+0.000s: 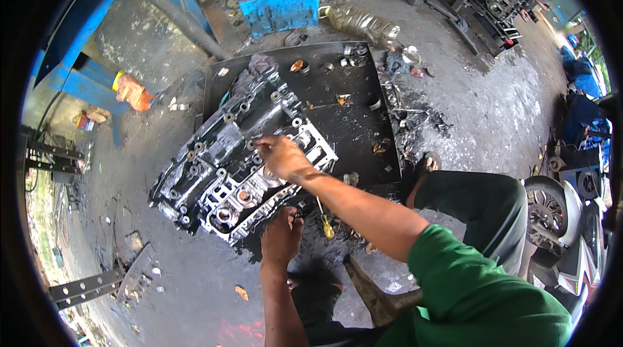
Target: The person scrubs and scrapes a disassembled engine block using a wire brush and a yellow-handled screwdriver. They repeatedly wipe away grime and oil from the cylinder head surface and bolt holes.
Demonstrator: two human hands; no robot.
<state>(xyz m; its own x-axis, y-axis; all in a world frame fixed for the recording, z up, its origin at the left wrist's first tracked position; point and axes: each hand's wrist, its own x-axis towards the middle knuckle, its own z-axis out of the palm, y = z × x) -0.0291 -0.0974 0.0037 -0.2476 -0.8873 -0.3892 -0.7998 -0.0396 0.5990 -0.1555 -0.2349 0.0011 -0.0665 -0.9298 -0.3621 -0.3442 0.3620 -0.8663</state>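
A greasy engine cylinder head [214,146], with a bare metal side of round ports, lies slanted across the near left part of a black metal tray [354,159]. Over its middle is my right hand [283,157], fingers pinched together; whatever they may hold is too small to make out. My left hand [282,240] is by the near edge of the cylinder head, its fingers curled at a small dark thing I cannot identify. Close to that hand, a screwdriver with a yellow handle [328,226] points away from me.
Small metal parts [354,55] and dry leaves lie in the tray's far part. Behind it stand a blue machine [279,3] and a large clear plastic bottle [363,24]. A blue steel frame [97,84] is at left, a motorcycle wheel [545,207] at right.
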